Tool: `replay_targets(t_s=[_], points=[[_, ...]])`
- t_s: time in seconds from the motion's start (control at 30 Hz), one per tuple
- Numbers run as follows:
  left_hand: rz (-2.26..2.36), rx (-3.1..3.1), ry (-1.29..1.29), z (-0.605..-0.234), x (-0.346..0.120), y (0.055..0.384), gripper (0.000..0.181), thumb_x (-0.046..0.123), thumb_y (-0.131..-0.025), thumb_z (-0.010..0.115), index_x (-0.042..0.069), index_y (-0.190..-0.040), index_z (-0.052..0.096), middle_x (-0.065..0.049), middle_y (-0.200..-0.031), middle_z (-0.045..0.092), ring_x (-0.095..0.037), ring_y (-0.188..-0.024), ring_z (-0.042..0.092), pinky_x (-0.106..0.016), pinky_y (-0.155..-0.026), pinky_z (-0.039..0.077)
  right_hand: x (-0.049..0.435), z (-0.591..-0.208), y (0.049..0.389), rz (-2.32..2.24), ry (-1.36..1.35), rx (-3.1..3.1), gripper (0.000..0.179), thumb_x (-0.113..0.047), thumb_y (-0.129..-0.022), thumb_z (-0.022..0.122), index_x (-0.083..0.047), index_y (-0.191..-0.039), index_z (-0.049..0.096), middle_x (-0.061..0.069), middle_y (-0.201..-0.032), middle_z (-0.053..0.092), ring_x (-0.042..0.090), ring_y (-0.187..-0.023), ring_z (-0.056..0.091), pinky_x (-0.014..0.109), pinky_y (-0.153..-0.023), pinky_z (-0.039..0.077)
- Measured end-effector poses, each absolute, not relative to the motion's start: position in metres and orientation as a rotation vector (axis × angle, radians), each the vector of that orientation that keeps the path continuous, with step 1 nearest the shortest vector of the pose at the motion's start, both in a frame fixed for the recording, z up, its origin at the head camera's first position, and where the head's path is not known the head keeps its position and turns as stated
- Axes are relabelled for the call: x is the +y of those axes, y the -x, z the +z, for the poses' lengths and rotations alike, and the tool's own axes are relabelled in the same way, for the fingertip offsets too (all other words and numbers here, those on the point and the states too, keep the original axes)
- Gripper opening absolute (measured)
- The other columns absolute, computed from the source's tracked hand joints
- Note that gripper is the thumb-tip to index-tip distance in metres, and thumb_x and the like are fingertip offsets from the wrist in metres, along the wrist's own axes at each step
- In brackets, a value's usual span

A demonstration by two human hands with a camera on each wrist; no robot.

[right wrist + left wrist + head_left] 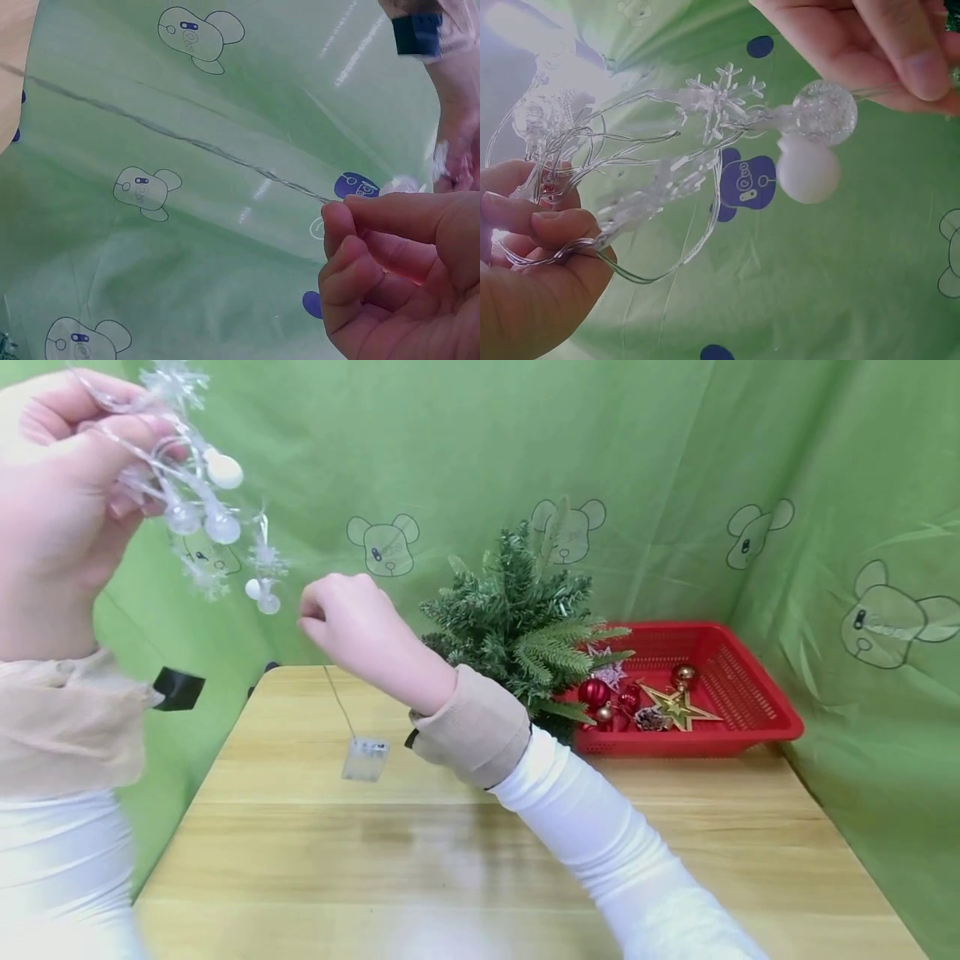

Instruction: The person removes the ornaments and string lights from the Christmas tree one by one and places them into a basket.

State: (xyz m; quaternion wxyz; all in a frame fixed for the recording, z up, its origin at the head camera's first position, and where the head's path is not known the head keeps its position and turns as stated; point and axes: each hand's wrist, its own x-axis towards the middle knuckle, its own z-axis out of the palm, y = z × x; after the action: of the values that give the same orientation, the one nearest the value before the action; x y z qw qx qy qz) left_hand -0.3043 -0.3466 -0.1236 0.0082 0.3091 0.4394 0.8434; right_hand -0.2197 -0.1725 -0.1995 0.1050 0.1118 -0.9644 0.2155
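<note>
High at the left of the head view, my left hand [82, 468] grips a bunch of clear string lights [202, 502] with snowflake and ball-shaped bulbs. Loops of the thin wire come out between its fingers in the left wrist view, beside a white ball bulb [808, 171] and a clear snowflake [721, 101]. My right hand [360, 622] pinches the wire [187, 139] of the same lights between thumb and forefinger. From that hand the wire runs down to a clear battery box [365, 760], which overlaps the wooden table in the head view.
A small artificial Christmas tree [510, 618] stands behind my right forearm. Next to it, a red plastic basket [757, 693] holds a gold star [681, 708], red baubles [594, 693] and a pinecone [651, 719]. Green curtains [660, 443] surround the wooden table [300, 860].
</note>
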Motion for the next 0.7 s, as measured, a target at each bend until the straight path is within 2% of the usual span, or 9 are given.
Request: replay_targets(t_s=[0.13,0.37,0.57,0.7], points=[[2.648,1.328,-0.997,-0.132,-0.365,0.305,0.008,-0.02,-0.089,0.05,-0.018,-0.093,0.057,-0.023,-0.071,0.066,-0.017,-0.041,0.042,-0.021,-0.035,0.026,-0.176,-0.19,0.221,0.654,-0.336,-2.843,0.017,-0.017,-0.098,0.055,-0.013,-0.1,0.071,-0.004,-0.102,0.072,0.007,-0.081,0.061,0.015,-0.075,0.05],[2.605,1.396,-0.871,-0.159,-0.398,0.304,0.016,-0.017,-0.093,0.046,-0.013,-0.098,0.061,-0.019,-0.074,0.068,-0.019,-0.049,0.06,-0.022,-0.038,0.045,-0.181,-0.168,0.224,0.626,-0.339,-2.84,0.016,-0.017,-0.099,0.054,-0.013,-0.097,0.071,-0.005,-0.1,0.07,0.007,-0.079,0.058,0.016,-0.073,0.048],[2.518,1.35,-0.91,-0.184,-0.414,0.299,0.021,-0.019,-0.094,0.041,-0.014,-0.098,0.062,-0.022,-0.079,0.07,-0.022,-0.054,0.064,-0.025,-0.043,0.05,-0.182,-0.145,0.229,0.624,-0.326,-2.83,0.016,-0.012,-0.098,0.053,-0.012,-0.094,0.069,-0.004,-0.098,0.067,0.006,-0.074,0.054,0.015,-0.067,0.047],[2.376,1.487,-0.839,-0.205,-0.415,0.293,0.024,-0.018,-0.093,0.045,-0.008,-0.098,0.066,-0.016,-0.084,0.073,-0.02,-0.061,0.067,-0.025,-0.048,0.053,-0.181,-0.125,0.231,0.595,-0.273,-2.827,0.017,-0.012,-0.098,0.052,-0.014,-0.094,0.068,-0.006,-0.098,0.065,0.005,-0.076,0.053,0.015,-0.069,0.047]])
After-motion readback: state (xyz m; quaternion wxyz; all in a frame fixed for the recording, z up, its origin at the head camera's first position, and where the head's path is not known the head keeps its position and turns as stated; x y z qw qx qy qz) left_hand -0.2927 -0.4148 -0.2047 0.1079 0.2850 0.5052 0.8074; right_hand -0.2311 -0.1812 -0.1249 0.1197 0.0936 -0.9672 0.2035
